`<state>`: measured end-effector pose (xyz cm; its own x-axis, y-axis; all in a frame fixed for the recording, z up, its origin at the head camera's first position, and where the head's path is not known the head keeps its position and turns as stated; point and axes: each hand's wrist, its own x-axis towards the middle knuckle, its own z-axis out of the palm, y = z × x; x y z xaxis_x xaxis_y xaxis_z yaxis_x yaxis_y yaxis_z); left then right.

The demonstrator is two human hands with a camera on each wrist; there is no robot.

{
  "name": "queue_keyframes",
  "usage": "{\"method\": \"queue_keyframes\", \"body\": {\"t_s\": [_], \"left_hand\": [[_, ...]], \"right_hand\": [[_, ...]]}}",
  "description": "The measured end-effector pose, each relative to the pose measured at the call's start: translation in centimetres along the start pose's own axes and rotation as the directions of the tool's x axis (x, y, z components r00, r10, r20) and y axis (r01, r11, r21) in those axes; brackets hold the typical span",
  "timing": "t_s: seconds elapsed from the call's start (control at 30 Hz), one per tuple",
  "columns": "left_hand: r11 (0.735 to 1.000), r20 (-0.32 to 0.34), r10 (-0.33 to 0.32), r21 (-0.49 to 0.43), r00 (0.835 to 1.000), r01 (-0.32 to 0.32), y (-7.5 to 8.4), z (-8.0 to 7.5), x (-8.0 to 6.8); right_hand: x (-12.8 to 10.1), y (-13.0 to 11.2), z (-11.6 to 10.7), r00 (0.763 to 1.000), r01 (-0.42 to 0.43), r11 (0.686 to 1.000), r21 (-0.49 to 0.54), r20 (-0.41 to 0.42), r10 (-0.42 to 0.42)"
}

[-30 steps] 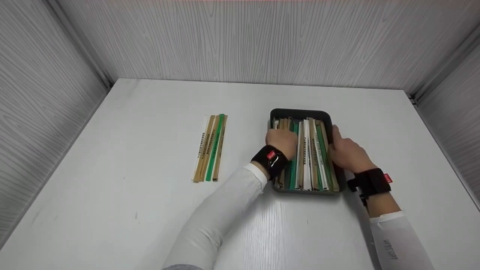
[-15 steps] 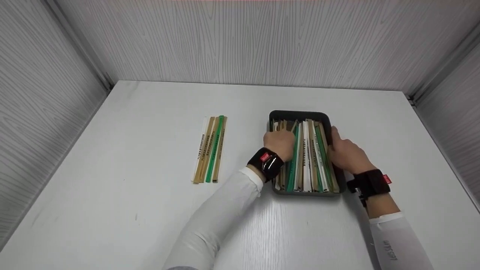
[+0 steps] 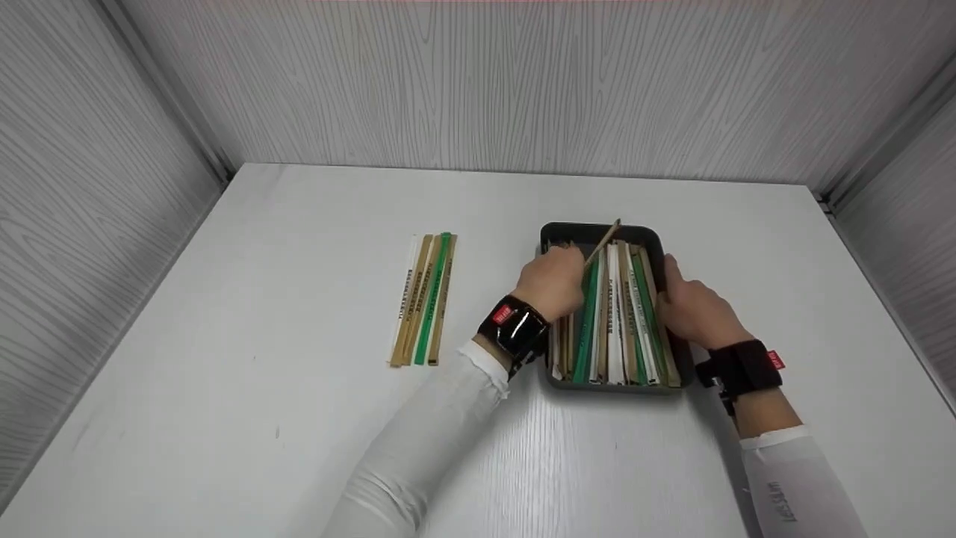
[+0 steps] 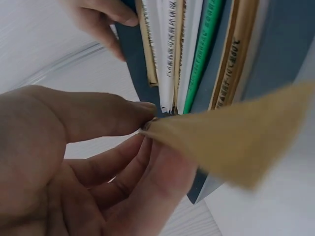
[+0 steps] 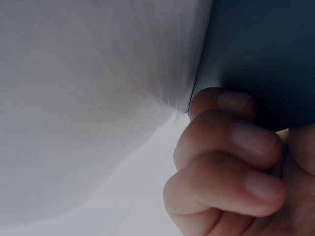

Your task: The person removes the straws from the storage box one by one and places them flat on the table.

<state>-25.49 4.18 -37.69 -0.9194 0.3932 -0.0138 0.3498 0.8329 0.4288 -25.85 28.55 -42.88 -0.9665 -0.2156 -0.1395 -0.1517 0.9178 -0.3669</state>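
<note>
With its forearm [image 3: 422,437] slanting in from the lower left, the left grip [image 3: 551,284] is pinching one brown strip [image 4: 221,137] between thumb and fingers, tilted above the dark tray [image 3: 586,234] on the table [image 3: 224,299], while the right grip [image 3: 698,310] is clasping the tray's right wall. The left grip is covering some of the tray's packed strips [image 3: 614,314], whose total is hard to make out, and the pinched strip's nearer end is showing blurred in the left wrist view. Left of the tray, at least five loose strips [image 3: 436,299] are lying close together, one green, one white, the others brown.
</note>
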Motion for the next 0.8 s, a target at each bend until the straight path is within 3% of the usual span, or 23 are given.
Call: {"method": "queue_keyframes", "body": {"t_s": [0.3,0.57,0.8], "left_hand": [[0.997,-0.129,0.008,-0.072,0.992,-0.018,-1.8,-2.8,-1.8],[0.994,-0.229,-0.075,-0.091,0.970,0.056,-5.5,-5.3,-3.5],[0.979,-0.243,-0.166,-0.155,0.956,0.131,-8.4,-5.5,-4.4]], "right_hand": [[0.1,0.1,0.0,1.000,0.001,1.000,-0.017,0.009,-0.001],[0.2,0.1,-0.2,1.000,0.004,1.000,-0.020,0.003,-0.004],[0.2,0.1,-0.2,1.000,-0.012,1.000,0.005,0.014,0.012]]}}
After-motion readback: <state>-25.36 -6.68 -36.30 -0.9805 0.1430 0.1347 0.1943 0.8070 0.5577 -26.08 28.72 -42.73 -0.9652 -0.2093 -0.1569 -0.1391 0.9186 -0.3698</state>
